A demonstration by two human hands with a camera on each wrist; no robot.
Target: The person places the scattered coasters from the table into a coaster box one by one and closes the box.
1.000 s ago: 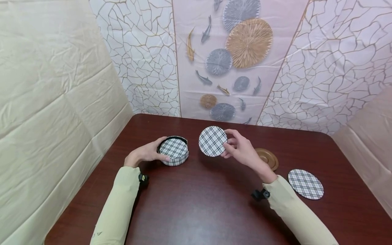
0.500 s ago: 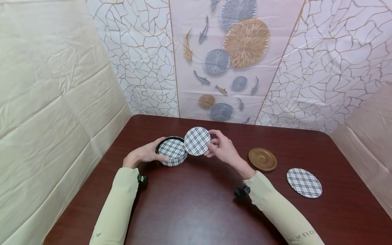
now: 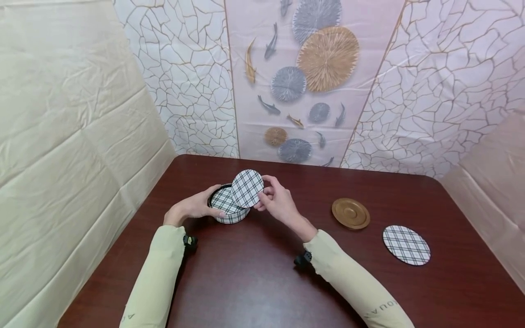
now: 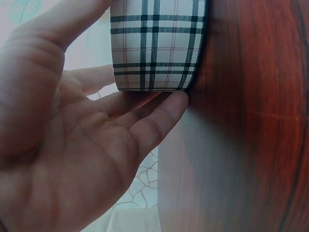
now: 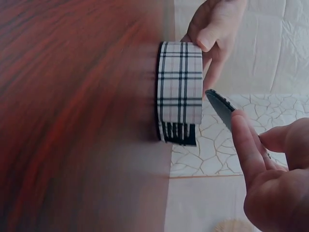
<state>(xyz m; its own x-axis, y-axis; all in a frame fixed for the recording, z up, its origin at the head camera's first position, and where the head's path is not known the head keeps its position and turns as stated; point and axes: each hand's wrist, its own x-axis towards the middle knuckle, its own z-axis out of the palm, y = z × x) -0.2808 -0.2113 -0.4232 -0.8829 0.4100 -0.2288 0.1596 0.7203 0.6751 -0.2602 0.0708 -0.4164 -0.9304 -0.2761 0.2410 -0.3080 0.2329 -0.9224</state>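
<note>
A round plaid holder (image 3: pixel 231 218) with a black inner rim stands on the table, plaid coasters (image 3: pixel 221 200) stacked inside. Around its left side curls my left hand (image 3: pixel 194 206), thumb in front and fingers behind; the left wrist view shows its fingers against the plaid wall (image 4: pixel 154 48). My right hand (image 3: pixel 279 200) pinches one plaid coaster (image 3: pixel 247 188) by its right edge. That coaster is tilted, above the holder's right part and covering some of it. In the right wrist view the coaster's dark underside (image 5: pixel 219 108) shows, apart from the holder, which has a gap in its wall.
On the right of the dark red-brown table (image 3: pixel 229 282) lie a round brown wooden plate (image 3: pixel 350 213) and another plaid disc (image 3: pixel 406 245). A patterned cloth (image 3: pixel 287 114) hangs behind the table, and a cream cloth (image 3: pixel 82 159) hangs at the left.
My right hand has carried the coaster leftward, from beside the holder to above its right part. The brown plate is now uncovered. My left hand keeps its hold on the holder.
</note>
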